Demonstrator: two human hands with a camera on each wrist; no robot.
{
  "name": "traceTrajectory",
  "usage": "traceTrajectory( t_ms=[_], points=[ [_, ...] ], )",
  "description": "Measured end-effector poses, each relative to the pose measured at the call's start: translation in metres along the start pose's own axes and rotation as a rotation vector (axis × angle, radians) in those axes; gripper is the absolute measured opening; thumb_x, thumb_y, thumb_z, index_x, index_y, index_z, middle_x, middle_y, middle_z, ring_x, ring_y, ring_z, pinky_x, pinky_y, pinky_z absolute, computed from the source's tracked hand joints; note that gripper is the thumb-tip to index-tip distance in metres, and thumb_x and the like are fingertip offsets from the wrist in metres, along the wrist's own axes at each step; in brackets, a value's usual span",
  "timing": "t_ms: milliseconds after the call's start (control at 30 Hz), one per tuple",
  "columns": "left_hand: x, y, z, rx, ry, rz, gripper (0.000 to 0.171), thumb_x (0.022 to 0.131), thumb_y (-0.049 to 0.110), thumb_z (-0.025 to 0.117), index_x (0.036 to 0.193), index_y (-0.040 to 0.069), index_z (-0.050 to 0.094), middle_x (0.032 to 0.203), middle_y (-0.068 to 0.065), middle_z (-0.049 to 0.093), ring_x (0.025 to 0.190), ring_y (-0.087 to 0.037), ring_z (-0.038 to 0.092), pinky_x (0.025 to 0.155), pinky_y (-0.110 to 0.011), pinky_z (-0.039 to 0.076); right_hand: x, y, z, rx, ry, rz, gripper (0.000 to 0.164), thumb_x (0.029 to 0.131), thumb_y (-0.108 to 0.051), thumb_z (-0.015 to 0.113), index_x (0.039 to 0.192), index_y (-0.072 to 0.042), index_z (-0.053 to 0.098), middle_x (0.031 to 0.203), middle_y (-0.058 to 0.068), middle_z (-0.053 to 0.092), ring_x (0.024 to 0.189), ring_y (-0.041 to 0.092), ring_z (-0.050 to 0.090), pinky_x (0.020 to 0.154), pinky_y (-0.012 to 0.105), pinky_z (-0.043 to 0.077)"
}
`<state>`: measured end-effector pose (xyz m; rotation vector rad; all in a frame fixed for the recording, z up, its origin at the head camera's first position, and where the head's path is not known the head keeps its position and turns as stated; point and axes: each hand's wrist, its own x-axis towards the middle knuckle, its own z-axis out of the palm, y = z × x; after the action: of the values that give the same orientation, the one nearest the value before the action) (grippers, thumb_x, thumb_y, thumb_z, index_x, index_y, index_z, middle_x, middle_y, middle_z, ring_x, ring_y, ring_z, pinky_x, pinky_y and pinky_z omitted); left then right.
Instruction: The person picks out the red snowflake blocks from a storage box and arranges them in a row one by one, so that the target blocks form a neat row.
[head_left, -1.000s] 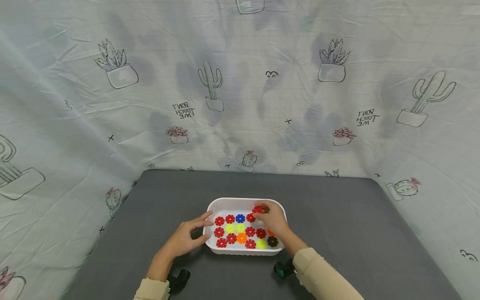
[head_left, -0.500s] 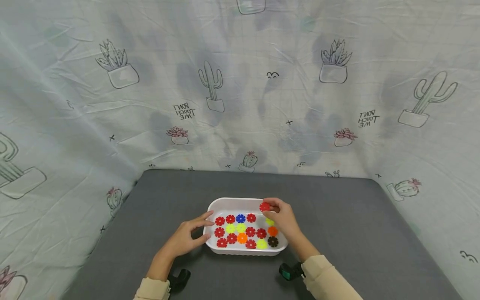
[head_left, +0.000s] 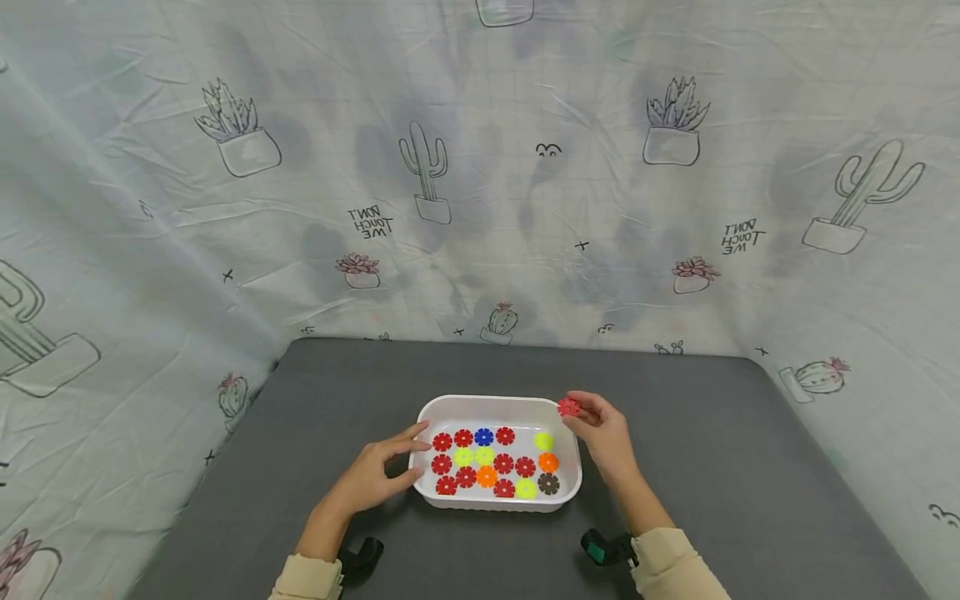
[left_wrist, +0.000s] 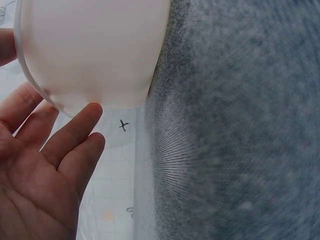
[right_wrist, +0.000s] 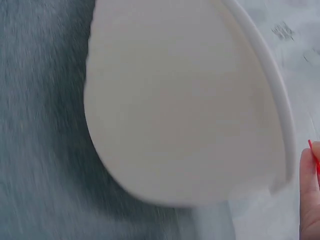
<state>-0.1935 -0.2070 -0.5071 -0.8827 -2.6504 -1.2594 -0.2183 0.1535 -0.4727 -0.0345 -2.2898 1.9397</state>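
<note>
A white plastic tray (head_left: 495,505) stands on the table with several notched interlocking discs laid flat in rows. My left hand (head_left: 375,477) holds its left end. In the left wrist view, some fingers of the left hand (left_wrist: 45,165) lie against the outer wall, while others reach over the rim. Just beyond the tray's far right corner, my right hand (head_left: 606,433) pinches a red interlocking disc (head_left: 568,407) between thumb and fingers, above rim height. Only part of the red disc (right_wrist: 317,165) shows at the edge of the right wrist view.
Inside the tray are red discs, a blue disc (head_left: 483,437), yellow discs, orange discs and a dark disc (head_left: 548,483). A grey table (head_left: 660,400) surrounds the tray. Behind it hangs a patterned white cloth (head_left: 510,192). Black camera mounts show under both wrists.
My right hand has lifted the red disc from the tray's back row and carried it right, past the right rim. The left hand has stayed at the tray's left end.
</note>
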Motion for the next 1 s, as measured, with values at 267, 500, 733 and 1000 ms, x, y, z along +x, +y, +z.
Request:
traceTrajectory(
  t_ms=[267,500,733,1000],
  points=[
    [-0.001,0.002,-0.001,-0.002,-0.002,-0.019,0.036,0.086,0.024,0.068,0.119,0.011,0.066,0.145,-0.005,0.046,0.131,-0.028,0.046,0.1,-0.052,0.042,0.009,0.012,-0.027,0.045,0.079,-0.017,0.043,0.083,0.001,0.068,0.124,0.006,0.056,0.108,0.003,0.063,0.088,-0.005,0.059,0.076,0.011,0.05],
    [-0.001,0.001,-0.001,-0.006,-0.004,-0.025,0.036,0.087,0.026,0.068,0.12,0.011,0.066,0.146,-0.004,0.046,0.131,-0.027,0.046,0.101,-0.051,0.042,0.018,0.03,-0.041,0.084,0.074,-0.029,0.044,0.082,0.008,0.066,0.124,0.012,0.053,0.094,-0.016,0.063,0.085,-0.005,0.06,0.073,0.011,0.051],
    [-0.001,0.002,-0.001,-0.019,-0.01,-0.02,0.036,0.087,0.025,0.068,0.12,0.01,0.065,0.146,-0.004,0.045,0.131,-0.029,0.046,0.101,-0.05,0.043,0.031,0.047,-0.051,0.003,0.052,0.008,0.046,0.084,0.006,0.064,0.128,0.009,0.052,0.117,0.017,0.062,0.085,-0.007,0.057,0.072,0.01,0.05],
    [-0.001,0.003,-0.001,-0.023,-0.013,-0.026,0.036,0.086,0.024,0.068,0.119,0.01,0.066,0.145,-0.007,0.046,0.131,-0.029,0.046,0.1,-0.052,0.043,0.047,0.055,-0.056,-0.101,0.036,0.043,0.044,0.085,0.006,0.064,0.127,0.011,0.052,0.115,0.022,0.061,0.082,-0.004,0.057,0.07,0.009,0.049]
  ],
)
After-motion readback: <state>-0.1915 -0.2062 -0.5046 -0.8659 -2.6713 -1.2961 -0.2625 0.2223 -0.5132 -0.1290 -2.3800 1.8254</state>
